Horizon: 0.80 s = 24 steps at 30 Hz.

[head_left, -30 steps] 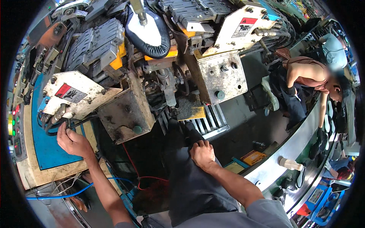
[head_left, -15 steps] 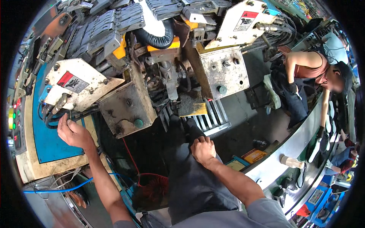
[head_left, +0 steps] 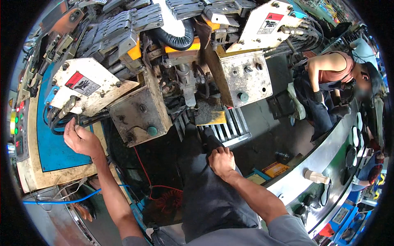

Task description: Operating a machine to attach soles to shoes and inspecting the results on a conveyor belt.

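Observation:
My left hand is raised beside the machine, below a white metal guard plate. Its fingers curl together next to a small coiled spring and black hoses; whether they grip anything is hidden. On my dark-trousered knee rests my right hand, its fingers folded in and nothing visible in them. Between the hands stands a grimy control box with a green button. A second box with knobs and a green button hangs farther right. A black padded form sits at the machine's top centre.
A blue-topped surface lies left, beside a panel of lit buttons. To the right curves a metal-edged bench with a wooden shoe last, soles and dark shoes. A seated co-worker is beyond it. A blue hose crosses lower left.
The co-worker's arm has drawn back from the bench toward the body. The whole view has shifted slightly. My left hand stays by the hoses and my right hand stays on my knee.

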Each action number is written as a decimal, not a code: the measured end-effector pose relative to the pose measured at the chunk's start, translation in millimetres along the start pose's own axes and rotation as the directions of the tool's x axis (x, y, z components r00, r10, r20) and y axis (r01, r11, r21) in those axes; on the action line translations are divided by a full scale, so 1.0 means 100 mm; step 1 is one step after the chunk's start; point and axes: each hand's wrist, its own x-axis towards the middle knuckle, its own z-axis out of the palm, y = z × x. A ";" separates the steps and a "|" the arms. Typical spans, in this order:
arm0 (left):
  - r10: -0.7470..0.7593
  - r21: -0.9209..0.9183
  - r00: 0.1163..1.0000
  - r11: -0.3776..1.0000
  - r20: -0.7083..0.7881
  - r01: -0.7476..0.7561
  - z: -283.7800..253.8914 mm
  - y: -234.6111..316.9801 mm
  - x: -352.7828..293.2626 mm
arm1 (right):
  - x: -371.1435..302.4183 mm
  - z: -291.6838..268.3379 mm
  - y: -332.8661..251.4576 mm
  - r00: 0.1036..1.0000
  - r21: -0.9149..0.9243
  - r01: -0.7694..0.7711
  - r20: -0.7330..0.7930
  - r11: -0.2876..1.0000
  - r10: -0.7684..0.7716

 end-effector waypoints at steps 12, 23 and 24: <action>0.052 -0.029 0.998 0.998 -0.029 -0.053 0.01 -0.01 -0.02 | -0.04 -0.03 -0.02 1.000 -0.017 -0.021 -0.001 1.000 0.021; 0.184 0.046 0.982 0.982 0.041 -0.185 -0.03 -0.23 -0.01 | -0.05 -0.07 -0.03 1.000 -0.020 -0.004 -0.029 1.000 0.004; 0.181 0.009 0.983 0.983 0.038 -0.182 0.00 -0.13 -0.02 | -0.05 -0.08 0.01 0.999 -0.017 -0.039 0.011 0.999 0.039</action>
